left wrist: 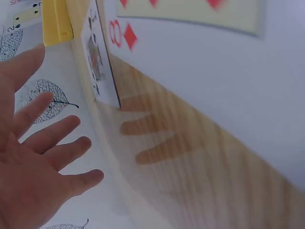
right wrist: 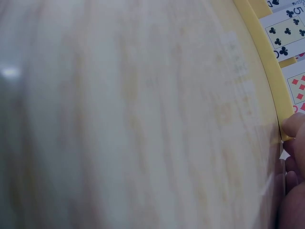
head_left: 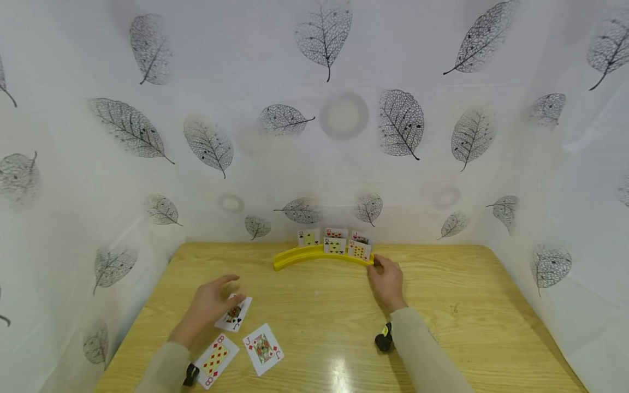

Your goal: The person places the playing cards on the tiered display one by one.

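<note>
My left hand (head_left: pixel 208 305) hovers at a black jack (head_left: pixel 235 316) on the table. Its fingers (left wrist: pixel 66 155) are spread and fairly straight in the left wrist view, and nothing is in its grasp. An eight of diamonds (head_left: pixel 215 360) lies under the wrist, and a jack of diamonds (head_left: pixel 263 349) lies to its right. My right hand (head_left: pixel 388 281) pinches the right end of a curved yellow card holder (head_left: pixel 295 258), thumb (right wrist: pixel 293 125) on its front. Several cards stand in it, among them a two of spades (head_left: pixel 308 238), a five of clubs (head_left: pixel 334 246) and a ten of diamonds (head_left: pixel 359 250).
The wooden table (head_left: pixel 314 316) carries everything. A white curtain with a leaf print (head_left: pixel 344 174) hangs close around its back and sides, just behind the card holder. Black straps (head_left: pixel 384 338) sit at both wrists.
</note>
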Demonstrator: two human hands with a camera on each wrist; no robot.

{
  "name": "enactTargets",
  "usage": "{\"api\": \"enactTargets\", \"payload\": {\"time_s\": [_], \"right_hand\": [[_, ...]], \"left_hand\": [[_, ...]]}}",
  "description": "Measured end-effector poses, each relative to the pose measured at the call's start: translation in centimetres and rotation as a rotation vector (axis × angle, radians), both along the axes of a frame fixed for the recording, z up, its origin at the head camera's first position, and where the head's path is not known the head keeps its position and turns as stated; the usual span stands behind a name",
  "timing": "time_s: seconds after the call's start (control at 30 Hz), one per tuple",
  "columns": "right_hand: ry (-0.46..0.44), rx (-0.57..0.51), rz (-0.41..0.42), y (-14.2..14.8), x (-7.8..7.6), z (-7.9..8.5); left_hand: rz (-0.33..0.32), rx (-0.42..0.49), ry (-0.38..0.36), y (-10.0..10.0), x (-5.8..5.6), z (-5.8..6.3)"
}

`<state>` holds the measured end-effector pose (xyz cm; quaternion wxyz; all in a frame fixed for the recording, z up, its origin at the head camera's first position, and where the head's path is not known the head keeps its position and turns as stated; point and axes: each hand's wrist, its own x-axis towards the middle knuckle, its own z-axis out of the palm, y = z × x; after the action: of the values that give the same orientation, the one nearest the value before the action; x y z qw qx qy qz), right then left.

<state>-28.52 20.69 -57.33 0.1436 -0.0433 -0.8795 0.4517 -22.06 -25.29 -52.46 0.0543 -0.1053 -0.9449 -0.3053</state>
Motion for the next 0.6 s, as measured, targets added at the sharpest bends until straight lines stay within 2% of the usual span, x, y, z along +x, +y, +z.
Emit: {"api": "enactTargets", "payload": {"time_s": [0.17, 0.37, 0.5, 0.6], "right_hand": [[-0.005, -0.003, 0.0, 0.0, 0.0, 0.0], [-0.009, -0.011, -0.002, 0.0, 0.0, 0.1], [-0.004, -0.005, -0.003, 0.0, 0.0, 0.1], [-0.004, -0.003, -0.005, 0.0, 0.0, 0.0]], "left_hand": [[-0.038, -0.034, -0.079, -1.1, 0.8, 0.0], [-0.05, -0.089, -0.161, -2.3, 1.8, -0.2], [-0.054, -0.066, -0.235, -2.8, 2.4, -0.4], [-0.067, -0.06, -0.254, -2.9, 2.7, -0.3]]}}
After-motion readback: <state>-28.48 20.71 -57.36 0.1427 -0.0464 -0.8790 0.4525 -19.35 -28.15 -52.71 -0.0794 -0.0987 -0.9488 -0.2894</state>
